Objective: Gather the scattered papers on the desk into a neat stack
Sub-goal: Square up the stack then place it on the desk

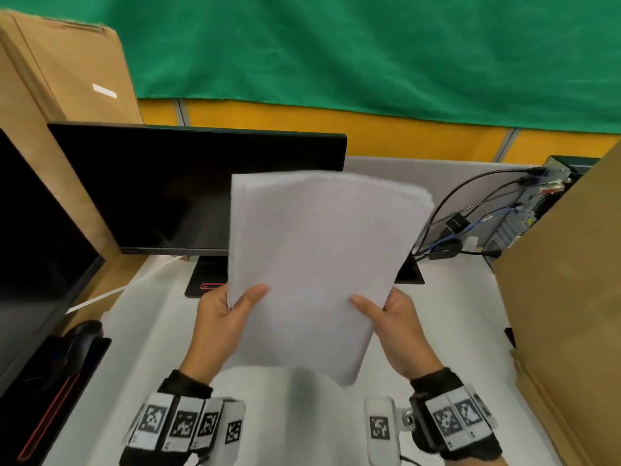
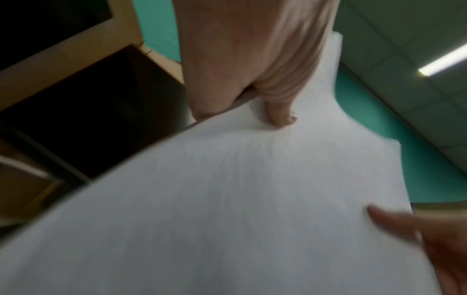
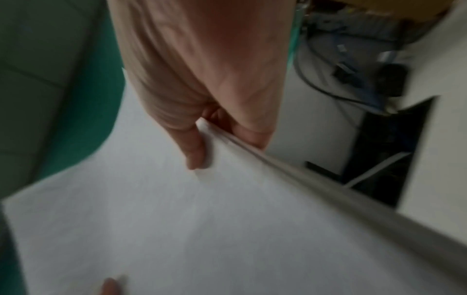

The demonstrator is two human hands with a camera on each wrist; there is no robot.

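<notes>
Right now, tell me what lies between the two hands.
In the head view, only the stack of papers lies between the left hand and the right hand; each grips a side edge, thumb on the front sheet.

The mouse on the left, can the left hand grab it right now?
Probably not yet: the left hand is busy gripping the papers, and the mouse sits off to its left, apart.

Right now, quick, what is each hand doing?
Left hand: grips the stack of white paper sheets, thumb on top.
Right hand: grips the same stack.
</notes>
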